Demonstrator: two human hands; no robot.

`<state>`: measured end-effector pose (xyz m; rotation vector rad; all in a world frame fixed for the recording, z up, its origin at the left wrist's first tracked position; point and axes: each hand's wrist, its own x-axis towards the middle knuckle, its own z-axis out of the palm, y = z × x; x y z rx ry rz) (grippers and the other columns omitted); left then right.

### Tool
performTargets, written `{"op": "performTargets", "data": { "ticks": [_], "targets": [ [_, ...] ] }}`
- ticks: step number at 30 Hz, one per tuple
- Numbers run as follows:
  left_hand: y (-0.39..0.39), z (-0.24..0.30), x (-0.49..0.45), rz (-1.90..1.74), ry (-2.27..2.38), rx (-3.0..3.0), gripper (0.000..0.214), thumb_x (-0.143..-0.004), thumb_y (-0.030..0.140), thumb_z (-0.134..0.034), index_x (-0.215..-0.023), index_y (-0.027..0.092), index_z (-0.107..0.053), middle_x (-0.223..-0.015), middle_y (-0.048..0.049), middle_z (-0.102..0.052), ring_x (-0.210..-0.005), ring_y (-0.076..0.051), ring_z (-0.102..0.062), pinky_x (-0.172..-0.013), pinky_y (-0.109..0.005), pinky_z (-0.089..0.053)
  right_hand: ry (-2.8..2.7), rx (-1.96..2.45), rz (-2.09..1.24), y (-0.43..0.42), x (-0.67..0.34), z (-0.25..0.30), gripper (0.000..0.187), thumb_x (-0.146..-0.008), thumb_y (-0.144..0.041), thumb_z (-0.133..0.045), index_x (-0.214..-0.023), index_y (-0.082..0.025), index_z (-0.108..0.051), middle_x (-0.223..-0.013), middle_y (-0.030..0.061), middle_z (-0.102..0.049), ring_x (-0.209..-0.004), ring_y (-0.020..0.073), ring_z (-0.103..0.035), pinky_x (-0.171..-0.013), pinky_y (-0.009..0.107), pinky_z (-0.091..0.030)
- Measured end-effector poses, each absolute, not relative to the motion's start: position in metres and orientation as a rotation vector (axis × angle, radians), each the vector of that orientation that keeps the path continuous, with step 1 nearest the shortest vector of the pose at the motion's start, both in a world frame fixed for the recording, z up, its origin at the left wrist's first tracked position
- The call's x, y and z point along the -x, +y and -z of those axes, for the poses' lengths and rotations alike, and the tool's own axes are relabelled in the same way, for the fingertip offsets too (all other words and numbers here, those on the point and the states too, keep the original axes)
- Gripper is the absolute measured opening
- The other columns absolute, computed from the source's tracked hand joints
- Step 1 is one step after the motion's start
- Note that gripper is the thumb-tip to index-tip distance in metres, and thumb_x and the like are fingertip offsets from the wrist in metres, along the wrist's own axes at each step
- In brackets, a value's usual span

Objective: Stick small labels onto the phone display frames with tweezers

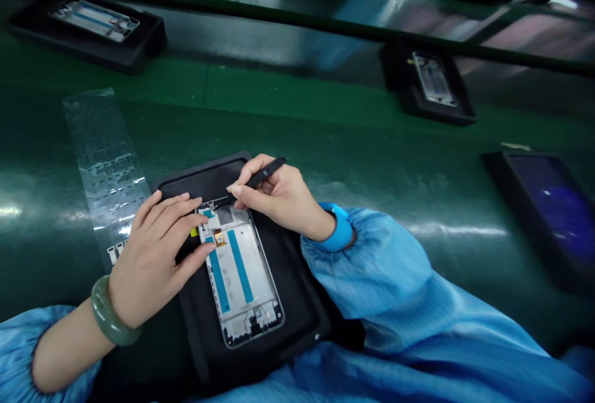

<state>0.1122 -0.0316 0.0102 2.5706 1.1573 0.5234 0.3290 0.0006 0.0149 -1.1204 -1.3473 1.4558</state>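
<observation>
Pinching slim black tweezers point(267, 172) like a pen, the right hand point(281, 195) brings their tip to the top end of a phone's metal mid-frame point(242, 279). In the head view, its fingers point(260, 183) curl together around the matte shanks, a short grip that favours small, steady movements. The left hand point(155, 260) braces the frame from the side, its fingers point(171, 223) spread apart and lying lightly across the top end, not clamped, with the thumb reaching toward the silver edge. That light, wide contact should stop the frame from sliding without bending it.

The frame lies in a black moulded tray point(199, 170), its pale inner plate crossed by two blue adhesive strips point(239, 266), with a small gold-coloured part point(219, 237) near the top. A polished jade bangle point(109, 310) circles the left wrist, and a gathered blue sleeve point(372, 266) covers the right arm. Left of the tray, a clear plastic sheet of small die-cut pieces point(105, 167) rests on the glossy green bench point(297, 105). Farther off, another black tray point(134, 49) holds a similar frame point(95, 20).
</observation>
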Motion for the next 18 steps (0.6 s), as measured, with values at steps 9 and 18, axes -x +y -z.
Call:
{"op": "performTargets", "data": {
  "ticks": [9, 18],
  "targets": [
    [-0.0315, -0.0106, -0.1118, -0.528, 1.160, -2.560, 0.027, -0.086, 0.037, -0.054, -0.108, 0.022, -0.057, -0.118, -0.0061, -0.058, -0.116, -0.026, -0.050, -0.106, -0.052, -0.027, -1.379, 1.140, -1.426, -0.0009, -0.3283, -0.0131, 0.025, -0.074, -0.031, -0.069, -0.078, -0.017, -0.049, -0.064, -0.0027, -0.058, -0.059, 0.0117, -0.065, -0.051, 0.019, -0.050],
    [-0.0317, -0.0103, -0.1124, -0.525, 1.152, -2.569, 0.027, -0.086, 0.035, -0.054, -0.108, 0.020, -0.057, -0.118, -0.0068, -0.057, -0.117, -0.026, -0.048, -0.108, -0.050, -0.024, -1.398, 1.136, -1.404, -0.0011, -0.3287, -0.0123, 0.023, -0.074, -0.028, -0.069, -0.078, -0.016, -0.049, -0.064, -0.0028, -0.057, -0.059, 0.0119, -0.065, -0.049, 0.019, -0.047]
  ]
}}
